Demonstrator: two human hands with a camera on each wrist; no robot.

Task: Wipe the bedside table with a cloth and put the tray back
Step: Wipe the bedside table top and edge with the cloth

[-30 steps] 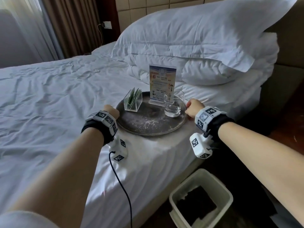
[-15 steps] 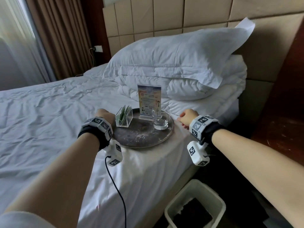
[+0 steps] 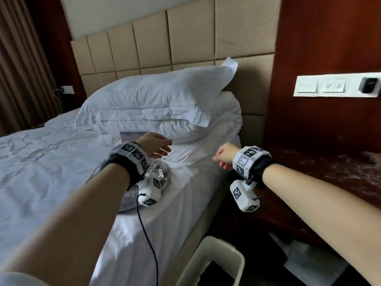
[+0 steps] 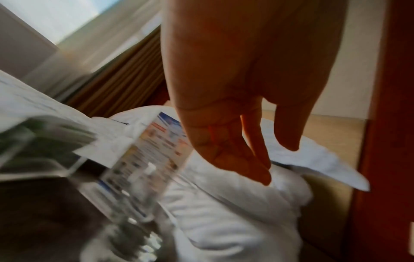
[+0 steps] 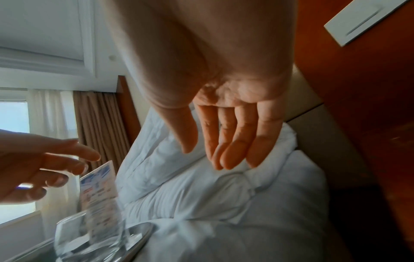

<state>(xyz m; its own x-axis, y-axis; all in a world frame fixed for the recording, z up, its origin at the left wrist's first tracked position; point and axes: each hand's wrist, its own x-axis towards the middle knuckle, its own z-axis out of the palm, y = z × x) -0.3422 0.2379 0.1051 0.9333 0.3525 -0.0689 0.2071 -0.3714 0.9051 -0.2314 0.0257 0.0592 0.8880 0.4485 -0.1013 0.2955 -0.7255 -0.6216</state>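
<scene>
The round grey metal tray point(image 3: 167, 176) lies on the white bed point(image 3: 41, 172) near its right edge, mostly hidden behind my left forearm. On it stand a clear glass point(image 3: 158, 172), an upright printed card point(image 3: 132, 134) and a clear holder with green packets point(image 4: 44, 134). My left hand point(image 3: 156, 148) hovers above the tray with fingers stretched out, holding nothing. My right hand point(image 3: 223, 158) hangs in the air to the tray's right, fingers relaxed and empty, as the right wrist view confirms. The dark wooden bedside table point(image 3: 329, 174), at the right, bears pale dusty streaks.
Stacked white pillows point(image 3: 154, 104) lie behind the tray against a padded headboard point(image 3: 185, 42). A white waste bin point(image 3: 218, 259) stands on the floor between bed and table. A white switch panel point(image 3: 329, 85) sits on the wood wall above the table.
Both hands have let go of the tray's rim and risen off it, the left moving over the tray. The head view has swung up and right, bringing the bedside table into sight.
</scene>
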